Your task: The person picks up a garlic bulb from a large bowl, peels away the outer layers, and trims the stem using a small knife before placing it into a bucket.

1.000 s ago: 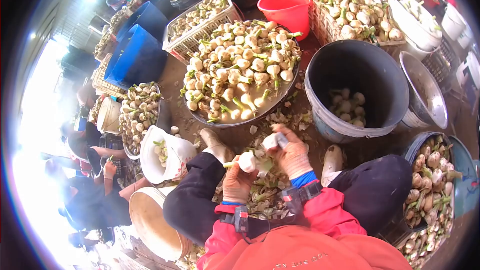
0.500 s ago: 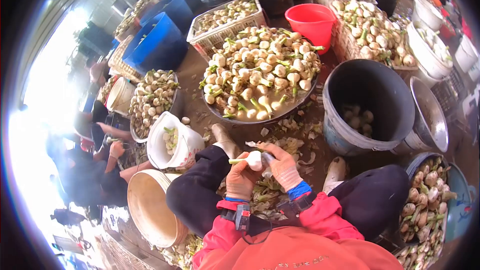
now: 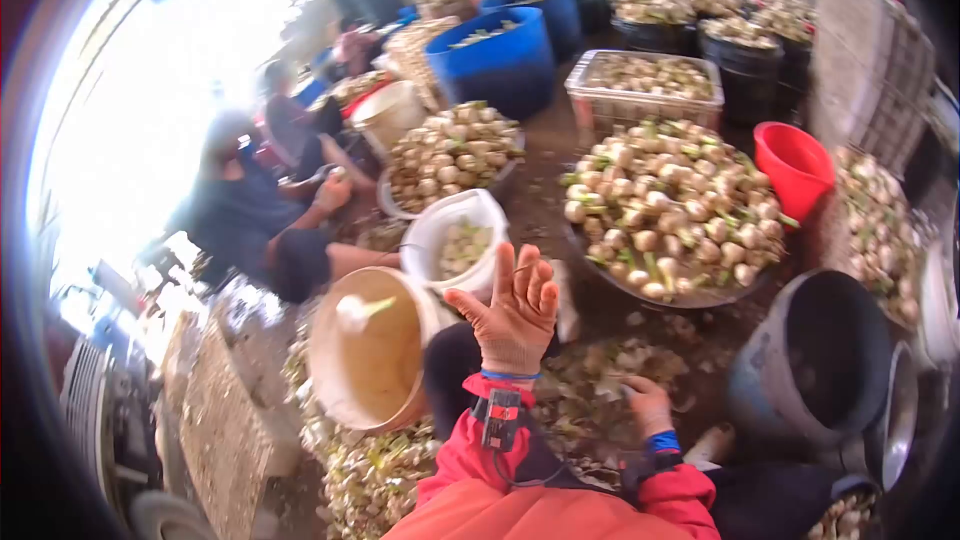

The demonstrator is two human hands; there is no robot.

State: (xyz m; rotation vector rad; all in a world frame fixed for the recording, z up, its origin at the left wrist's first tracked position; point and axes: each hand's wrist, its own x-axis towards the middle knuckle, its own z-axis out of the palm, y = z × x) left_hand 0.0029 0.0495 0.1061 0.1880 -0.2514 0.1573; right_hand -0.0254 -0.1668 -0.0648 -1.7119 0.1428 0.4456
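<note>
My left hand (image 3: pixel 512 315) is raised in front of me with its fingers spread and nothing in them. Left of it, a trimmed white garlic bulb (image 3: pixel 352 314) with a green stem shows blurred against the inside of the beige bucket (image 3: pixel 435 312), apart from the hand. Lower on the right, my right hand (image 3: pixel 650 406) is closed on a small knife, of which only a blurred grey bit shows at the fingertips. Beneath that hand lies a heap of garlic peelings (image 3: pixel 590 395).
Ahead stands a wide basin (image 3: pixel 690 302) heaped with garlic, beside a red bucket (image 3: pixel 793 172). A white bucket (image 3: pixel 418 245) holds peeled bulbs. A large dark bucket (image 3: pixel 765 380) stands at right. Another person (image 3: pixel 255 205) sits at left, near blue tubs (image 3: pixel 500 65).
My left hand has let go of the garlic bulb and moved left and up, away from my right hand. The bulb is now at the beige bucket. My view has turned left.
</note>
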